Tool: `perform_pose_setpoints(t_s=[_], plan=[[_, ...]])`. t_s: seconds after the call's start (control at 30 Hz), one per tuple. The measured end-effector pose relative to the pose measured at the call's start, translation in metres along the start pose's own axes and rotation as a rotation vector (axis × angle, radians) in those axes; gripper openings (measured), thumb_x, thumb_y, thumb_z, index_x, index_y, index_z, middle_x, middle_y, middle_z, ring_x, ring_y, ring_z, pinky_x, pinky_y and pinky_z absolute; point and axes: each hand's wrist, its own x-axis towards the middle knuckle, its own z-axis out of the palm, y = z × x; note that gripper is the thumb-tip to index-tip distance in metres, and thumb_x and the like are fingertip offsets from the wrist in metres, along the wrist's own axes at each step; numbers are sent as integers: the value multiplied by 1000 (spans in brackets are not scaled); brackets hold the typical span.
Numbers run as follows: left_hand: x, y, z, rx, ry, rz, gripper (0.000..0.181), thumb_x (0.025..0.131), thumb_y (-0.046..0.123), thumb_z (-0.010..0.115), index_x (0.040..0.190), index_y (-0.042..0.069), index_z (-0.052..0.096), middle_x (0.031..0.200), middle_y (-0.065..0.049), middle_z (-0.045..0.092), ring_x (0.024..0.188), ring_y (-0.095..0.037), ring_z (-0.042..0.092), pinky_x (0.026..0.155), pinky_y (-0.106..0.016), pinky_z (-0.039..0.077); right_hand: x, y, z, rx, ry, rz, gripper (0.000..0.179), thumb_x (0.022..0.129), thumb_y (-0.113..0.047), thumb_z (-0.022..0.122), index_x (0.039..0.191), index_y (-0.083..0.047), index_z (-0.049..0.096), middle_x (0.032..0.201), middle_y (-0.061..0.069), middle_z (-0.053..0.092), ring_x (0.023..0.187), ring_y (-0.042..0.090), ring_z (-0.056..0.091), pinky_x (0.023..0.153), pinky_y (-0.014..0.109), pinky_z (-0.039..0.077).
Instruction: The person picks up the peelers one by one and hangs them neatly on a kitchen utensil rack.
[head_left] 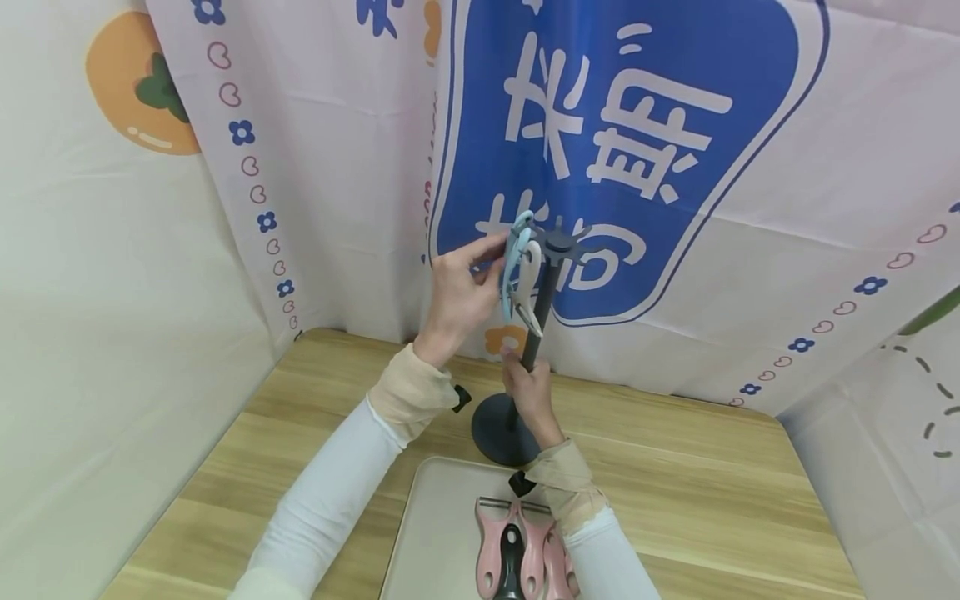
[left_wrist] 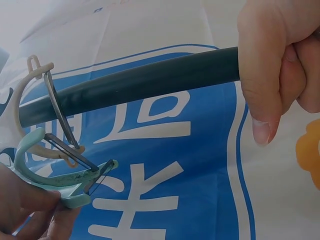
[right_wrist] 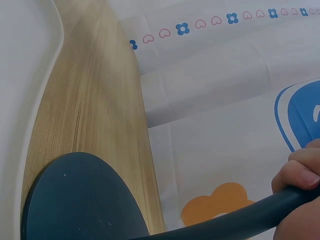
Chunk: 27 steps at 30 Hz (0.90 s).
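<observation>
My left hand (head_left: 461, 292) is raised at the top of a dark stand and pinches a light blue peeler (head_left: 513, 275) by its side. In the left wrist view, this light blue peeler (left_wrist: 55, 182) shows its metal blade, with fingers below it. Close beside it, a white peeler (head_left: 529, 283) hangs head down from the stand's hooked top (head_left: 559, 242), overlapping the pole. Lower down, my right hand (head_left: 531, 392) grips the dark pole (left_wrist: 150, 77) with curled fingers. The pole rises from a round base (head_left: 495, 433) on the table.
A beige tray (head_left: 435, 517) lies in front of the base on the wooden table (head_left: 675, 483). Several pink peelers (head_left: 491, 542) and a black peeler (head_left: 511, 558) lie in it, partly behind the right sleeve. A printed cloth (head_left: 360, 167) hangs close behind the stand.
</observation>
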Motion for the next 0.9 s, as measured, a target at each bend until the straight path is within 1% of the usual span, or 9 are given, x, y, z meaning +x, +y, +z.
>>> perform_pose_setpoints(t_s=[0.13, 0.33, 0.67, 0.9], plan=[[1, -1, 0, -11, 1, 6, 33, 99, -11, 66, 131, -3, 72, 124, -21, 76, 111, -30, 77, 88, -25, 61, 0, -1, 0, -9, 4, 6, 61, 111, -18, 53, 53, -9, 37, 45, -9, 32, 38, 7, 24, 39, 24, 19], [1, 0, 1, -32, -5, 0, 35, 99, -10, 67, 132, -1, 72, 125, -19, 76, 112, -29, 77, 89, -27, 62, 0, -2, 0, -33, 13, 11, 60, 111, -13, 51, 53, -9, 38, 46, -9, 33, 38, 7, 25, 39, 24, 21], [-1, 0, 1, -20, -22, 0, 35, 100, -10, 65, 134, -1, 71, 127, -20, 75, 115, -31, 76, 89, -28, 62, 2, -3, -1, -21, 15, 14, 61, 111, -13, 52, 52, -11, 37, 45, -10, 32, 38, 7, 24, 39, 24, 20], [-5, -1, 1, -40, -50, -6, 37, 100, -12, 64, 135, -1, 71, 126, -20, 76, 113, -32, 77, 88, -29, 63, 0, -2, -1, -21, 19, 20, 61, 111, -19, 54, 53, -8, 37, 45, -10, 32, 38, 8, 24, 39, 24, 20]])
